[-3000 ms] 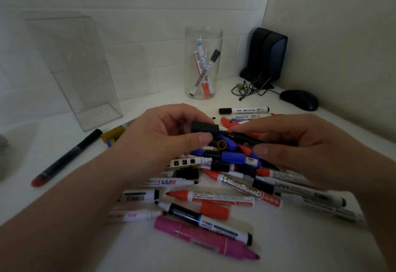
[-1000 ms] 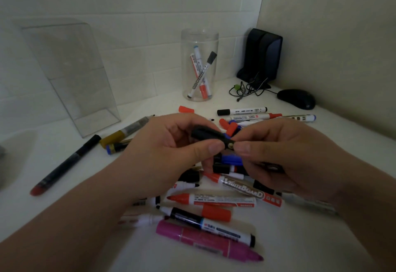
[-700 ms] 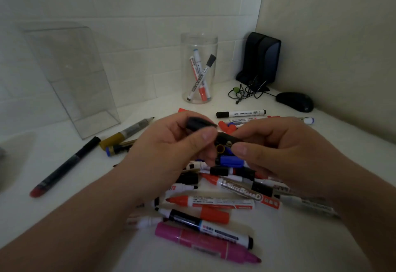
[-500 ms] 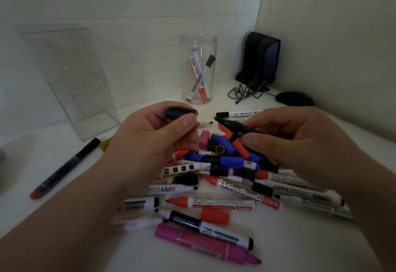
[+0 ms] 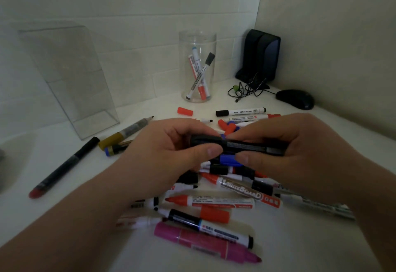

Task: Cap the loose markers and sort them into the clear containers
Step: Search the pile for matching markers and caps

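While the black marker [image 5: 252, 146] lies level between the two hands, just above the pile, its black cap [image 5: 204, 140] sits on its left end; whether it is pressed fully home cannot be told. The left hand [image 5: 169, 156] has thumb and fingers curled round the cap, and the right hand [image 5: 293, 149] pinches the barrel in the same way. To do this step well, the person should probably hold cap and barrel on one straight line and push the hands toward each other until the cap stops, because a tilted cap may jam or leave the tip to dry. Below them the pile of loose markers [image 5: 214, 202] lies on the bench [image 5: 289, 241], with a loose red cap [image 5: 185, 111] near its far edge. Behind stands the round clear container [image 5: 184, 68] with a few markers inside, and to its left the rectangular clear container [image 5: 64, 68]. The capped marker belongs in one of them.
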The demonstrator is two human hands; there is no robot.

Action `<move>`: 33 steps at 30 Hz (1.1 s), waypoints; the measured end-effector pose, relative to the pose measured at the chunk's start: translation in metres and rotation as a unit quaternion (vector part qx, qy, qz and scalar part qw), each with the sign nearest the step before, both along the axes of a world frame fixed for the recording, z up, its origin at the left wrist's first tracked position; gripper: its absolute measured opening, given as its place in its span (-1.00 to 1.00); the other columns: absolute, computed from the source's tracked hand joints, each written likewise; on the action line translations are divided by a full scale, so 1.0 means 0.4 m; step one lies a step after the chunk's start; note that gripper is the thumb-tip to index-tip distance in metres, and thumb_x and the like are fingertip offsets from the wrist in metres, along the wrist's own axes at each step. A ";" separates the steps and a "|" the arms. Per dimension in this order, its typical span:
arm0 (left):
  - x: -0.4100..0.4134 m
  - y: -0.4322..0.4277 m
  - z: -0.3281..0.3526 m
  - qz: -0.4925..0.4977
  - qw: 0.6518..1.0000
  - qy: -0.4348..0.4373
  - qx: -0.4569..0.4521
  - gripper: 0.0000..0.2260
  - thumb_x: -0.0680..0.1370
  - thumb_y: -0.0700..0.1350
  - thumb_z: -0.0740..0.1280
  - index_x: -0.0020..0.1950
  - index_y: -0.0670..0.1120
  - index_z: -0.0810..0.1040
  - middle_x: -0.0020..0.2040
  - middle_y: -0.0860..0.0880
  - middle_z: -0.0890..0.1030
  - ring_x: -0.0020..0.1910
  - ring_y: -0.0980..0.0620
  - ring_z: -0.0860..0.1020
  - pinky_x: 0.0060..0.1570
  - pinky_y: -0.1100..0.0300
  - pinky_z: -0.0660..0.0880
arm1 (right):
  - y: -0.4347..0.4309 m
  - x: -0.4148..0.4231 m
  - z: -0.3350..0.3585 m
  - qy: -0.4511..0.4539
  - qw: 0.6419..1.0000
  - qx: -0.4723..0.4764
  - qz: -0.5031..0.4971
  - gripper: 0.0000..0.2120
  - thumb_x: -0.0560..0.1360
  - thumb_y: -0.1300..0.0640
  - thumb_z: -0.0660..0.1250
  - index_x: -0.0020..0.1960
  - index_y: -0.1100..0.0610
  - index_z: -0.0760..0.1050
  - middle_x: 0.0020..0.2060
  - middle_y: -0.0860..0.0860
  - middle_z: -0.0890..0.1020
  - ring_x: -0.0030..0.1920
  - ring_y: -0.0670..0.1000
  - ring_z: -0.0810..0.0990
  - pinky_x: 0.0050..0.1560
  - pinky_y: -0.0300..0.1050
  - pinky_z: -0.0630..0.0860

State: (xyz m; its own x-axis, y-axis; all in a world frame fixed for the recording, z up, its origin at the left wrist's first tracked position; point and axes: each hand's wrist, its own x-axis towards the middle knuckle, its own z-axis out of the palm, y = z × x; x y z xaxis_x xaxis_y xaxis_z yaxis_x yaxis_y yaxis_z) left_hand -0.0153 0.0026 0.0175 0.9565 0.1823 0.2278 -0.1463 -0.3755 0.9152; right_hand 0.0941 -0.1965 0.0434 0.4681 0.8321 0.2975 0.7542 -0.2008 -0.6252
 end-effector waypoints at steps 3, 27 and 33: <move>-0.004 -0.007 0.006 0.005 1.000 0.003 0.013 -0.79 0.32 0.11 0.43 -0.08 0.14 0.70 -0.32 0.05 0.67 -0.38 0.11 0.58 -0.32 0.33 0.50 | 0.000 -0.007 -0.003 -0.047 0.999 0.000 -0.008 -0.72 0.38 -0.09 0.41 0.02 -0.42 0.57 -0.14 -0.30 0.67 -0.19 -0.17 0.66 -0.17 -0.23 0.55; 0.036 -0.012 -0.014 0.037 0.904 -0.055 -0.421 -0.59 0.48 -0.10 0.36 0.20 -0.37 0.53 -0.24 -0.17 0.65 -0.27 -0.04 0.60 -0.19 0.19 0.64 | 0.023 0.037 -0.034 0.417 0.908 0.016 0.045 -0.63 0.45 -0.03 0.25 -0.04 0.24 0.65 -0.48 0.24 0.51 -0.57 0.03 0.29 -0.54 -0.27 0.21; 0.034 -0.015 -0.013 0.047 0.908 -0.064 -0.411 -0.55 0.51 -0.07 0.33 0.25 -0.39 0.50 -0.20 -0.12 0.68 -0.30 0.02 0.58 -0.27 0.25 0.58 | 0.022 0.030 -0.034 0.343 0.937 -0.022 0.063 -0.83 0.49 -0.05 0.44 -0.13 0.05 0.64 -0.44 0.18 0.57 -0.54 0.03 0.29 -0.49 -0.22 0.23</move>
